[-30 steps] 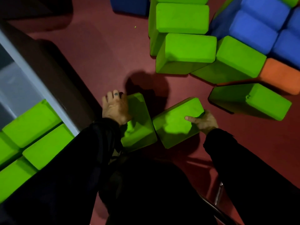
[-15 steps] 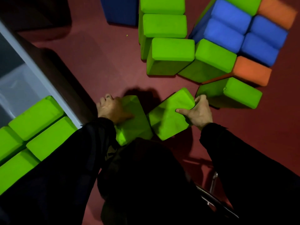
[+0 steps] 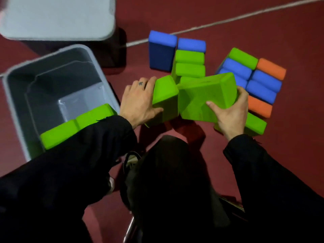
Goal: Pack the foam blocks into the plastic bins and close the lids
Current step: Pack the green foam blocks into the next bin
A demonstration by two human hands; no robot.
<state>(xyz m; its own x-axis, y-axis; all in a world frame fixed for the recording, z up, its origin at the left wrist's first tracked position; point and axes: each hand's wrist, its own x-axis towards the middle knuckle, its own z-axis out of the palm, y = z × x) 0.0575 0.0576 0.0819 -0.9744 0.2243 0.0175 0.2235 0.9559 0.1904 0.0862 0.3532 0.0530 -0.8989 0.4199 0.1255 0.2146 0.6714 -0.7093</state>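
Both hands are busy with green foam here. The left hand (image 3: 140, 102) is gripping a green foam block (image 3: 164, 95), fingers wrapping over its top and thumb pressing the near face. The right hand (image 3: 231, 111) is gripping a second green block (image 3: 206, 97), thumb lying across its broad face and fingers curling round the far end. The two blocks are touching edge to edge and are sitting higher than the floor pile, though I can't tell if they're fully off the floor (image 3: 289, 155).

The grey plastic bin (image 3: 98, 67) is standing open on the floor just beside the left hand, with green blocks (image 3: 77, 123) lying in a row along its near wall; the black sleeve is hiding part of them. A grey lid (image 3: 57, 16) is lying beyond the bin, toward the far left.

The rest of the blocks are sitting on the floor behind the hands: blue (image 3: 162, 51), green (image 3: 190, 57), and a stacked cluster of blue (image 3: 263, 85) and orange (image 3: 270, 69) to the right.
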